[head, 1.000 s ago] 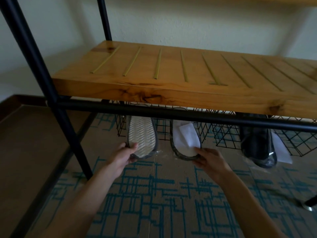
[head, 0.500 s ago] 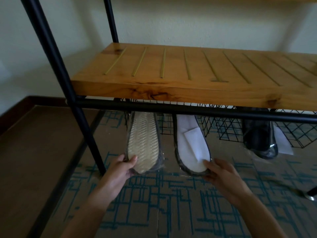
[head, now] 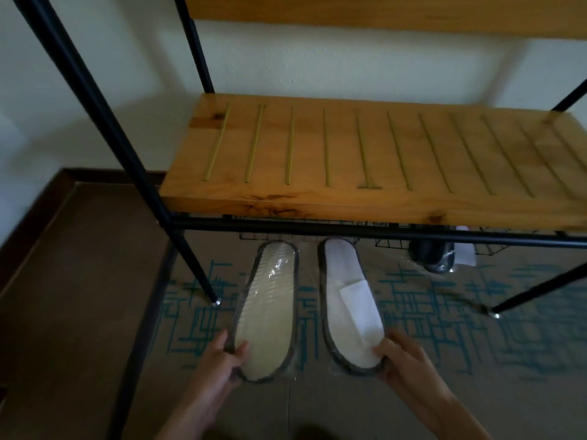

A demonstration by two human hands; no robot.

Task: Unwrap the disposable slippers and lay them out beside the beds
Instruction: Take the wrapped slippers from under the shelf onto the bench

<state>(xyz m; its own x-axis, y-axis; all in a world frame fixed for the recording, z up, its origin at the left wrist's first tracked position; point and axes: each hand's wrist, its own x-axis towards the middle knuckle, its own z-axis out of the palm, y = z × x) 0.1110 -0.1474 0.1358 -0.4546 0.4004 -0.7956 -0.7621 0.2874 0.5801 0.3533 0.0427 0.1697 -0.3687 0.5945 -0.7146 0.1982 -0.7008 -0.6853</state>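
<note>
Two flat disposable slippers in clear plastic wrap are held out over the patterned carpet in front of a rack. The left slipper [head: 268, 308] shows its cream textured sole with a dark rim; my left hand [head: 227, 360] grips its near end. The right slipper [head: 351, 308] shows its white side with a folded white strap; my right hand [head: 401, 357] grips its near end. A dark wrapped slipper pack [head: 433, 254] still lies under the rack at the right, partly hidden by the bar.
A black metal rack with a slatted wooden shelf [head: 365, 154] stands against the wall, its black legs [head: 190, 258] landing on the carpet. A wire basket [head: 390, 241] hangs under the shelf. A brown floor strip [head: 79, 281] runs along the left.
Both hands have pulled the two wrapped slippers out from under the shelf towards me. The camera has risen, so the shelf top and an upper board now show.
</note>
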